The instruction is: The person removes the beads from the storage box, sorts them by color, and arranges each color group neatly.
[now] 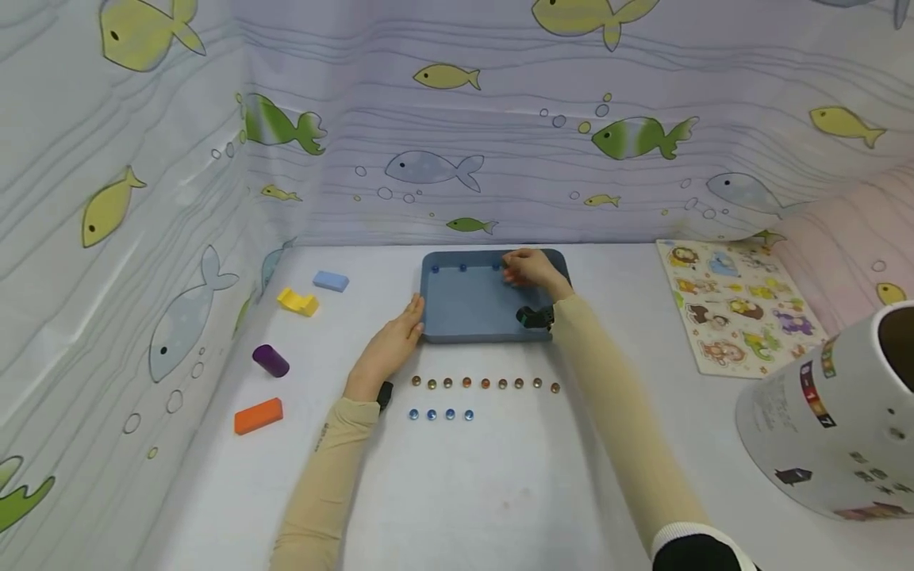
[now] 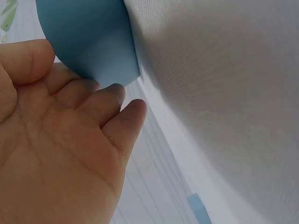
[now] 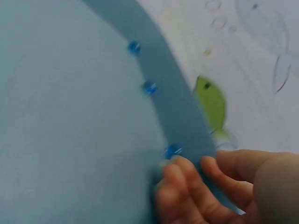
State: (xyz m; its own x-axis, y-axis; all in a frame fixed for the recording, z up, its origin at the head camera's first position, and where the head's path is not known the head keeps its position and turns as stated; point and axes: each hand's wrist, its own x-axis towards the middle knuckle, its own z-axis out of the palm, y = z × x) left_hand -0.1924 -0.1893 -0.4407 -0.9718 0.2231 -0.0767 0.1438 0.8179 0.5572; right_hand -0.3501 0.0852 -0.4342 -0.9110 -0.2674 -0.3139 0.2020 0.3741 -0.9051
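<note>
A blue-grey tray [image 1: 474, 305] lies on the white table. Three blue glass beads stand in a row along its far side, among them a first bead [image 3: 134, 47] and a second bead [image 3: 150, 87]. At the third blue glass bead [image 3: 173, 150], the thumb and index finger of my right hand [image 1: 530, 268] come together and pinch its near edge, partly covering it. My left hand [image 1: 389, 341] rests its fairly straight fingers against the tray's left wall, as the left wrist view also shows. In front of the tray are a row of several amber beads [image 1: 466, 382] and a row of several blue beads [image 1: 450, 414].
At the left lie a light-blue block [image 1: 331, 281], a yellow block [image 1: 297, 302], a purple cylinder [image 1: 270, 361] and an orange block [image 1: 259, 416]. At the right lies an animal sticker board [image 1: 739, 309], with a large white cylindrical container [image 1: 814, 436] nearer. Fish-printed curtains [image 1: 457, 119] border the table.
</note>
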